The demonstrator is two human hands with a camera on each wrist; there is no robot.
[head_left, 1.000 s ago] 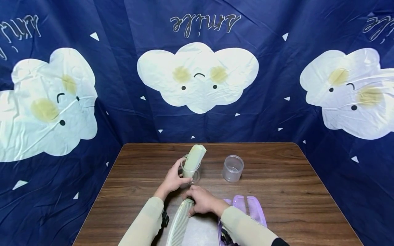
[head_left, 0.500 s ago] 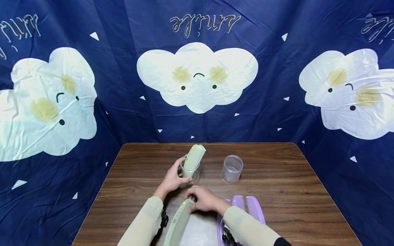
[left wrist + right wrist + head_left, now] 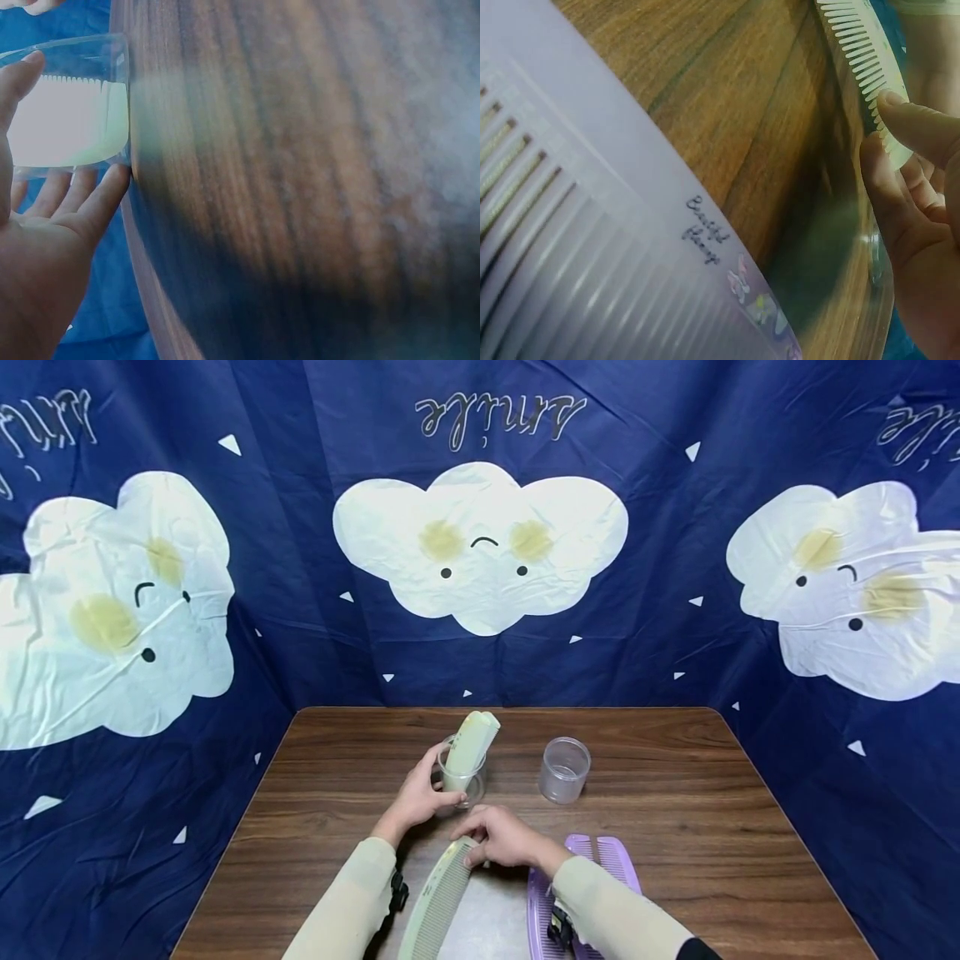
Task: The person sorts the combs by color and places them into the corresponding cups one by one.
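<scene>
My left hand point(image 3: 416, 793) holds a clear plastic cup point(image 3: 476, 787), fingers on its far side and thumb at the front. Pale green combs point(image 3: 468, 747) lean inside it, their upper ends sticking out past the rim. The left wrist view shows the cup wall point(image 3: 112, 60) between thumb and fingers, with a green comb point(image 3: 75, 124) behind it. Just in front of the cup, my right hand point(image 3: 510, 839) pinches the far end of another pale green comb point(image 3: 437, 902). Thumb and index fingertip meet at that comb's teeth point(image 3: 855, 56) in the right wrist view.
Purple combs point(image 3: 618, 864) lie under and beside my right forearm; one purple comb point(image 3: 637, 180) fills much of the right wrist view. A second clear cup point(image 3: 565, 770) stands on the wooden table point(image 3: 675, 793) to the right. A blue cloth point(image 3: 645, 660) hangs behind.
My right hand has shifted slightly up and to the right, and the comb's far end has come up with it. The left hand and its cup stay practically where they were.
</scene>
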